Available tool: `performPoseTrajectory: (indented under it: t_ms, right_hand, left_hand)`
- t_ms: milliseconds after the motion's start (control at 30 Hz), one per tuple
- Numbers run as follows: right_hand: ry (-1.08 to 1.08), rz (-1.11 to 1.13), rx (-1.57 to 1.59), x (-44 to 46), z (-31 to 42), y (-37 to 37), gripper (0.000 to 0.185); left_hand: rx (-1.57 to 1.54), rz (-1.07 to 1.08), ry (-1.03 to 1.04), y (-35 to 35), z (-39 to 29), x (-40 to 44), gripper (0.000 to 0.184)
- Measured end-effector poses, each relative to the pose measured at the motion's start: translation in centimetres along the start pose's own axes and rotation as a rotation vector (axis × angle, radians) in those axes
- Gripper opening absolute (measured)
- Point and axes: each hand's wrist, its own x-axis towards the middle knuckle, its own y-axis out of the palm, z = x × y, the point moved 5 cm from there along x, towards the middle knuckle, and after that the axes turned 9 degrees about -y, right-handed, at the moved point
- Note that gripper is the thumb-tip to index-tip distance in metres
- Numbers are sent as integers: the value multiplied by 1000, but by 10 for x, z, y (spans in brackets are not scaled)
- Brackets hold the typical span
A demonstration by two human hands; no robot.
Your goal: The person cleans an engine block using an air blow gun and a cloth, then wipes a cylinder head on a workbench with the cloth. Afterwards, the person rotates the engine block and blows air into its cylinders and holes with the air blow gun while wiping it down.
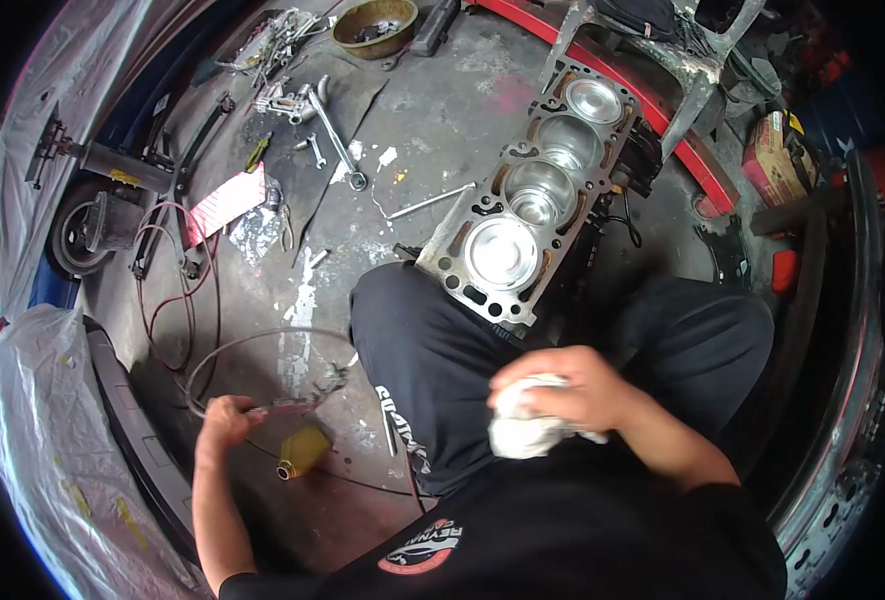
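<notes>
In my right hand [587, 385], closed and held above my lap, is a bunched white rag [527, 425]. My left hand [227, 420] reaches down near the floor, its fingers wrapped round a thin reddish tool [287, 407] with a hose that loops behind it. Motion smears that tool, so its exact kind is unclear. A yellow plastic bottle [304, 452] lies on the floor just below it. Between my knees and beyond them sits an engine block [477, 205], its flat top facing up. Shiny pistons [502, 254] show inside its cylinders.
Wrenches [337, 140], pliers [285, 228] and a red-white sheet [227, 205] lie on the floor ahead. A metal bowl [374, 28] stands farther off. Red hoses [142, 290] coil at left beside a plastic-covered panel [57, 400]. A red beam [697, 165] runs past the block.
</notes>
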Motion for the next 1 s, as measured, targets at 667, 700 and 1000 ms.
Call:
performPoseTrajectory:
  t_ms: [667,700,1000]
  right_hand:
    - [-395,-70,150,83,76,93,39]
    - [-400,-69,159,75,86,86,39]
    - [-180,45,-258,15,112,-14,68]
  left_hand:
    - [-281,-748,870,-133,-262,-219,98]
    - [-403,-699,897,-130,-269,-211,96]
    - [-293,-177,930,-178,-351,-228,52]
